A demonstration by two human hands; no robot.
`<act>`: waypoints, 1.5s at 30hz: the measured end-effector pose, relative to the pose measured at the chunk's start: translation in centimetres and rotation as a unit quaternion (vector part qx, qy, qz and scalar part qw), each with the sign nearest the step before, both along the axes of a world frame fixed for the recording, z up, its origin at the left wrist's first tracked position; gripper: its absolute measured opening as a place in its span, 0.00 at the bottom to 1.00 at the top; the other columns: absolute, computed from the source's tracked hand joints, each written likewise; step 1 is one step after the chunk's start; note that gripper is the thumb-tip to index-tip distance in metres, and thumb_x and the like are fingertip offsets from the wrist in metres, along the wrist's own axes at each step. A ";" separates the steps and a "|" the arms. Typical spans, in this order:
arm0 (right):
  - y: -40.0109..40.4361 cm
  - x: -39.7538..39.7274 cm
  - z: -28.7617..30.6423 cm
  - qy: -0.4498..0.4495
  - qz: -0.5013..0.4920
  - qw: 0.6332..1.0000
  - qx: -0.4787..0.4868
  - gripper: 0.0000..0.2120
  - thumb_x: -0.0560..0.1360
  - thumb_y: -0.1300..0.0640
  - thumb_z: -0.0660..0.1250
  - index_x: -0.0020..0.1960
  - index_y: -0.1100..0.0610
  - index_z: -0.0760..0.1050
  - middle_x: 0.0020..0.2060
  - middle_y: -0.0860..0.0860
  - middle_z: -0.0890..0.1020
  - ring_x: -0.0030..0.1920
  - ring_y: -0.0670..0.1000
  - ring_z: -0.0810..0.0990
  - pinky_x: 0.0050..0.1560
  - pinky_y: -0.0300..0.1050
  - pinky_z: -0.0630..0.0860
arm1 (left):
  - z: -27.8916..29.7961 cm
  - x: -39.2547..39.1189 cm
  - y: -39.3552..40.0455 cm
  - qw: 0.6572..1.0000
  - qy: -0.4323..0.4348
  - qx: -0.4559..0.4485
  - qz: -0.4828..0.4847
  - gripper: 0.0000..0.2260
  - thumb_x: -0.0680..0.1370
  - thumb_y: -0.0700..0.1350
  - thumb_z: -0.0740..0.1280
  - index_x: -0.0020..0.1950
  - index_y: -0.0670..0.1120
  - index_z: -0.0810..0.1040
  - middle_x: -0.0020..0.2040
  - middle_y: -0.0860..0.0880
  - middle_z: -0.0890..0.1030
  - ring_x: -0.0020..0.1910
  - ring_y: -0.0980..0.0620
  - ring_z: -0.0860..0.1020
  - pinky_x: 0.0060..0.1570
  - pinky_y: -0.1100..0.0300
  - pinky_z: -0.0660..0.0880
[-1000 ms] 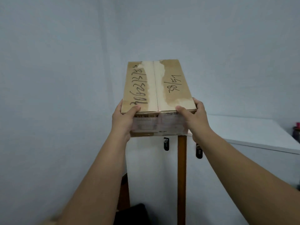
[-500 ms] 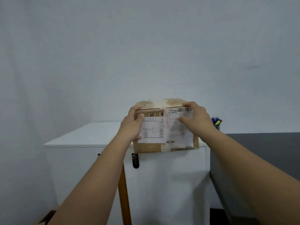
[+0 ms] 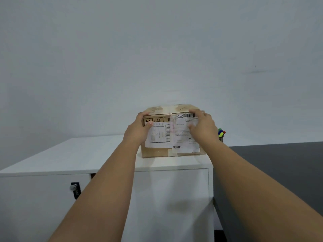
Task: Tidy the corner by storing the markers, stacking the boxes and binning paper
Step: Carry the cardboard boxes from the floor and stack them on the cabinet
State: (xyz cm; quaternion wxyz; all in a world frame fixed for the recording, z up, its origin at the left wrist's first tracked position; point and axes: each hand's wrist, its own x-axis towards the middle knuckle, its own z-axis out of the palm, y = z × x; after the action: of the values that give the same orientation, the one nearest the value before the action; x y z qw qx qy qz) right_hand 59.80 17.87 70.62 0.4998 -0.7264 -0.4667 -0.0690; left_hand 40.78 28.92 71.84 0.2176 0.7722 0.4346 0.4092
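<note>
A brown cardboard box with white shipping labels on its near face rests on the white cabinet top, near the right front corner. My left hand grips its left front edge, thumb on the label. My right hand holds the right front edge, fingers over the top. Several coloured markers stand in a cup just behind my right hand, mostly hidden by it.
The cabinet's white front faces me, with a black lock at the left. A dark grey surface adjoins it on the right. A plain white wall stands behind.
The box came down from chest height, held with its top toward me, and now sits on the cabinet top. Both hands stay on it. My view has swung right and closer.
</note>
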 end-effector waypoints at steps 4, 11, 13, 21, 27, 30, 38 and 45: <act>2.5 2.1 0.0 0.008 -0.004 1.000 -0.004 0.26 0.77 0.60 0.63 0.70 0.40 0.65 0.66 0.53 0.69 0.45 0.49 0.70 0.39 0.42 0.72 | -0.1 2.1 3.2 0.997 0.052 0.040 0.038 0.17 0.81 0.58 0.58 0.71 0.63 0.63 0.57 0.52 0.81 0.48 0.47 0.78 0.47 0.51 0.78; 3.9 2.8 0.1 -0.002 -0.020 1.000 -0.006 0.26 0.76 0.61 0.62 0.68 0.39 0.65 0.64 0.54 0.69 0.46 0.53 0.73 0.43 0.48 0.77 | -0.8 3.2 5.1 0.994 0.059 0.077 0.046 0.19 0.82 0.57 0.57 0.73 0.61 0.61 0.58 0.51 0.81 0.48 0.49 0.76 0.42 0.56 0.70; 3.5 2.2 0.4 -0.002 -0.028 0.999 -0.031 0.27 0.76 0.62 0.62 0.69 0.39 0.64 0.68 0.56 0.64 0.54 0.58 0.75 0.48 0.51 0.78 | -1.2 2.7 4.8 0.998 0.031 0.049 -0.001 0.25 0.82 0.53 0.60 0.77 0.60 0.55 0.66 0.50 0.77 0.58 0.48 0.76 0.49 0.55 0.71; 3.9 -8.6 0.9 -0.162 -0.007 0.987 -0.009 0.24 0.76 0.54 0.62 0.71 0.42 0.64 0.78 0.56 0.47 0.77 0.62 0.42 0.74 0.61 0.39 | -3.2 -8.9 1.3 1.000 -0.009 -0.001 0.017 0.30 0.81 0.51 0.63 0.80 0.52 0.52 0.79 0.49 0.60 0.76 0.48 0.63 0.73 0.53 0.62; 6.8 -23.1 -1.4 -0.196 0.153 0.968 -0.027 0.20 0.75 0.54 0.62 0.67 0.45 0.72 0.78 0.56 0.50 0.77 0.62 0.42 0.75 0.60 0.39 | -3.6 -25.9 -3.0 0.977 0.120 0.016 0.175 0.21 0.81 0.52 0.62 0.73 0.50 0.68 0.71 0.49 0.70 0.69 0.50 0.70 0.64 0.59 0.64; 7.6 -31.2 -2.9 -0.200 0.236 0.950 -0.045 0.19 0.76 0.52 0.62 0.66 0.45 0.73 0.78 0.56 0.52 0.77 0.61 0.43 0.76 0.59 0.39 | -4.5 -36.1 -6.9 0.952 0.161 -0.026 0.261 0.18 0.81 0.53 0.62 0.70 0.50 0.72 0.69 0.49 0.72 0.67 0.49 0.71 0.63 0.57 0.66; 6.9 -53.5 -10.6 -0.229 0.442 0.855 -0.149 0.18 0.75 0.46 0.62 0.65 0.42 0.74 0.76 0.57 0.58 0.76 0.60 0.52 0.75 0.57 0.50 | -11.7 -60.0 -21.6 0.855 0.071 -0.157 0.489 0.15 0.80 0.50 0.64 0.65 0.47 0.76 0.63 0.48 0.77 0.56 0.50 0.75 0.54 0.57 0.71; 3.9 -67.3 -21.6 -0.203 0.559 0.751 -0.287 0.21 0.76 0.46 0.61 0.69 0.43 0.69 0.76 0.55 0.58 0.76 0.59 0.52 0.73 0.56 0.56 | -22.6 -69.9 -30.8 0.767 -0.028 -0.264 0.584 0.15 0.81 0.51 0.64 0.65 0.47 0.76 0.65 0.47 0.76 0.63 0.46 0.74 0.60 0.54 0.70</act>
State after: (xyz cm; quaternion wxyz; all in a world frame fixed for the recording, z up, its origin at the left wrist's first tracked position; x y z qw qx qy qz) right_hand -7.46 21.82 49.05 0.1102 -0.4140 -0.8778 0.2144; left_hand -29.08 -1.86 49.22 0.1439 0.2699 0.8864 0.3475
